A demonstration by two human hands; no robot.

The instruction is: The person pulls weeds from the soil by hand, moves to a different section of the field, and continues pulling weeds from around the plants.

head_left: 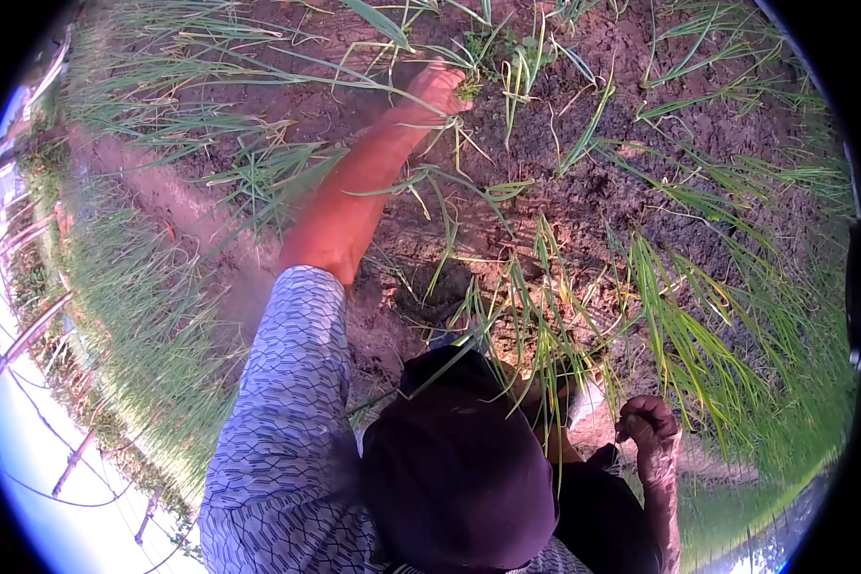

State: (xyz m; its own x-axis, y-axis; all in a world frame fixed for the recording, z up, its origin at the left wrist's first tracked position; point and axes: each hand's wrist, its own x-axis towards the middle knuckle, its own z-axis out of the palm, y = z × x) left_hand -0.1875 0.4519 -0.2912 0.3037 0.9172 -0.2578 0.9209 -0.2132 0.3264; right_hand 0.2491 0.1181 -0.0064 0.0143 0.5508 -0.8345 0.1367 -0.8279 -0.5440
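My left hand (pixel 440 89) reaches far forward over the soil, its arm stretched out from a patterned sleeve. Its fingers are closed on a small feathery green weed (pixel 468 88), low at the ground among thin green onion-like plants (pixel 517 81). Nearer my body, at the lower right, my right hand (pixel 651 421) is raised with its fingers curled in. Whatever it may hold is too dark to make out. Long green leaves (pixel 545 325) stand between the two hands, close in front of my knees.
Dark clumpy soil (pixel 584 206) lies between the rows. Dense green leaves (pixel 143 306) grow along the left, and more long leaves (pixel 679 335) lean at the right. My dark cap (pixel 459 459) hides part of the lower middle. A fence of sticks (pixel 24 349) runs at the far left.
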